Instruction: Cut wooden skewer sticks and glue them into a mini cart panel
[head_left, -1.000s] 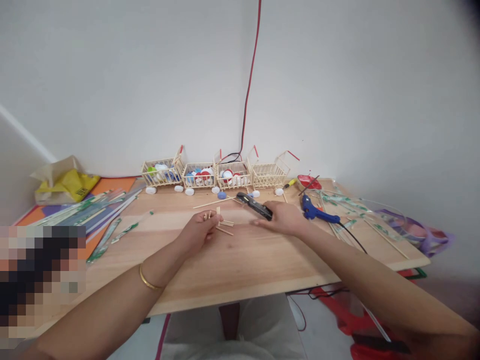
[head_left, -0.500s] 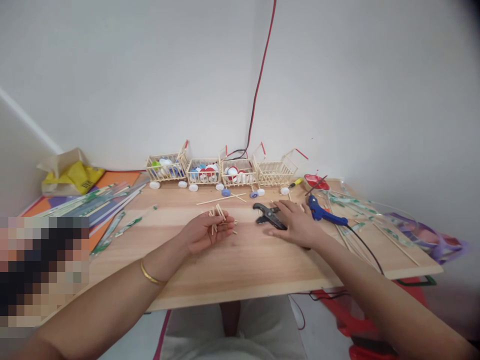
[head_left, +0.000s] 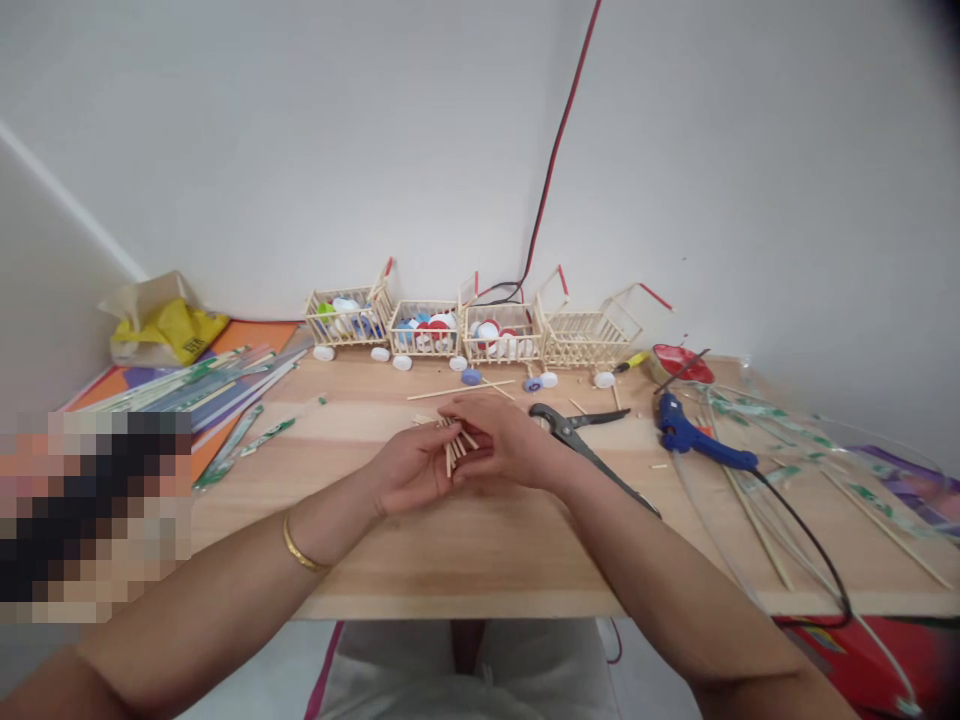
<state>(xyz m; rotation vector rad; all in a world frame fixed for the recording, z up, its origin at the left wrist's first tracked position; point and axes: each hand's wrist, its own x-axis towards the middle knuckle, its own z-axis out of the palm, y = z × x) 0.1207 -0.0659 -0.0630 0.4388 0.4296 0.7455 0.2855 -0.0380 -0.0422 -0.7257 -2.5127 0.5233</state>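
My left hand (head_left: 411, 470) lies palm up on the wooden table (head_left: 480, 550), cupped round a small bundle of short wooden sticks (head_left: 453, 444). My right hand (head_left: 501, 440) reaches over it, fingers closed on the sticks in the left palm. Black pliers (head_left: 585, 432) lie open on the table just right of my right hand, not held. A gold bangle sits on my left wrist.
Several stick-built carts (head_left: 480, 330) with bottle caps line the wall. A blue glue gun (head_left: 694, 438) with black cord, a red dish (head_left: 675, 362), long skewers and wrappers lie right. Coloured sheets and packets (head_left: 202, 395) and a yellow bag (head_left: 169, 325) lie left.
My right hand has let go of the black pliers and moved left onto the sticks in my left palm. The view has shifted left.
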